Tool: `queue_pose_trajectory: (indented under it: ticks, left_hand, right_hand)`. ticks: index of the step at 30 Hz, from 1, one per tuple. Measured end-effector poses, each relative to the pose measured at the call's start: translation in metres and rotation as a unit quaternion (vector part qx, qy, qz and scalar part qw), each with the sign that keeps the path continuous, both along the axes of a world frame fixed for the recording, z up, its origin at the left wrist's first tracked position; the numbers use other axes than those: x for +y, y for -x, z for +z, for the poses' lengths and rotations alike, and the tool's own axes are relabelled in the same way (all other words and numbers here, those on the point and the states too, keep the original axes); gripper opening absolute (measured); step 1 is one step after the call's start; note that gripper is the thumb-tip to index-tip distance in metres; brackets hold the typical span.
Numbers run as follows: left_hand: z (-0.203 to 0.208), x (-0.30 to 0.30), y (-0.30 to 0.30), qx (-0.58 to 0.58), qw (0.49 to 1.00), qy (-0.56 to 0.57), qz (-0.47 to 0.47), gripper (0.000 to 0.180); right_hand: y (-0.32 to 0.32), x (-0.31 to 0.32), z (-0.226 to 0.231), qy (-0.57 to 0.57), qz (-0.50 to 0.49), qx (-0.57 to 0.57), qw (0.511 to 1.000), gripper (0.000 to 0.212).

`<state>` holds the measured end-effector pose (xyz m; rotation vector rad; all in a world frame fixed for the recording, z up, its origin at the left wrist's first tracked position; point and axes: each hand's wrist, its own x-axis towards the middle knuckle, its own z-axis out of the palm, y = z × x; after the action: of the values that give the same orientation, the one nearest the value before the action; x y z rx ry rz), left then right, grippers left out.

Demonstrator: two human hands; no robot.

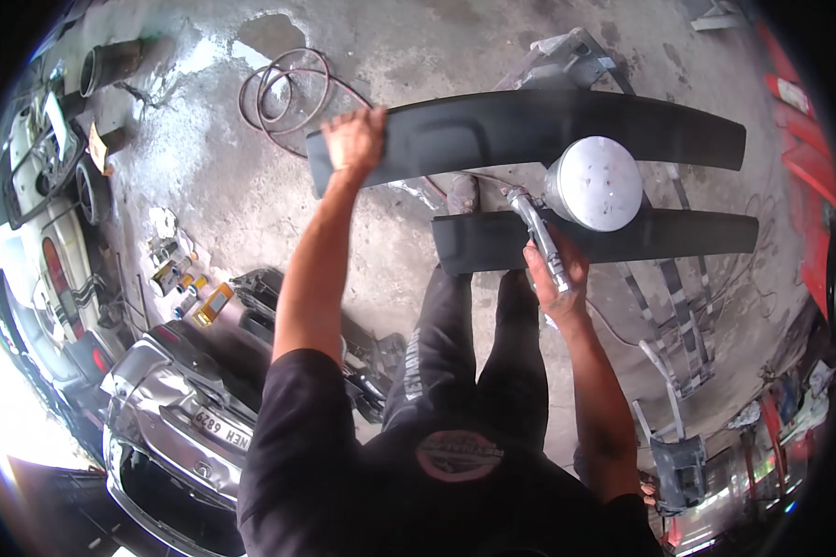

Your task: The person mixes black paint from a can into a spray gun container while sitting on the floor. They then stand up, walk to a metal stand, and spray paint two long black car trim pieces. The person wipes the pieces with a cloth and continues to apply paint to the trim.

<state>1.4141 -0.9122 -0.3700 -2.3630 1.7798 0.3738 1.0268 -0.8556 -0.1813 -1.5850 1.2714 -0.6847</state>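
My left hand (353, 139) is closed around the left end of a long, curved black panel (567, 125), its fingers over the far edge. My right hand (564, 269) is wrapped around a metal spray gun (536, 232) with a round, silver-white cup (604, 183) on it. A second black panel (706, 232) lies nearer to me, side by side with the first, and the gun and cup hide its middle. The cup also covers part of the far panel's near edge.
A metal stand (683, 306) is under the panels at right. A coiled hose (283, 88) lies on the concrete floor beyond my left hand. Small containers (190, 288), dark car parts (260, 306) and a silver car body (172, 399) are at left. Red panels (803, 139) line the right.
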Motion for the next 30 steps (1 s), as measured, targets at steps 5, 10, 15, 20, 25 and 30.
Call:
queue_pose_trajectory:
  ticks: [5, 10, 15, 20, 25, 30]
  left_hand:
    - [-0.003, 0.064, -0.091, 0.055, 0.962, 0.115, 0.241, 0.052]
    - [-0.036, 0.081, -0.099, 0.243, 0.846, 0.086, 0.466, 0.068]
    - [-0.015, 0.090, -0.078, 0.181, 0.934, 0.155, 0.266, 0.063]
    - [0.019, 0.055, 0.022, -0.005, 0.981, 0.157, 0.112, 0.072]
    - [0.018, 0.004, 0.173, 0.073, 0.986, 0.136, -0.069, 0.078]
    - [0.022, -0.067, 0.303, 0.110, 0.967, 0.138, -0.184, 0.083]
  right_hand:
    - [0.003, 0.002, 0.004, 0.003, 0.029, 0.026, 0.999, 0.024]
    - [0.004, 0.012, -0.012, -0.017, 0.021, 0.023, 0.999, 0.026]
    - [0.011, 0.028, -0.026, 0.017, -0.041, 0.046, 0.998, 0.023]
    - [0.030, 0.032, -0.017, -0.048, -0.111, -0.005, 0.993, 0.017]
    - [0.067, 0.044, -0.020, -0.067, -0.166, -0.017, 0.984, 0.018]
    - [0.090, 0.031, -0.006, -0.046, -0.201, 0.032, 0.978, 0.027]
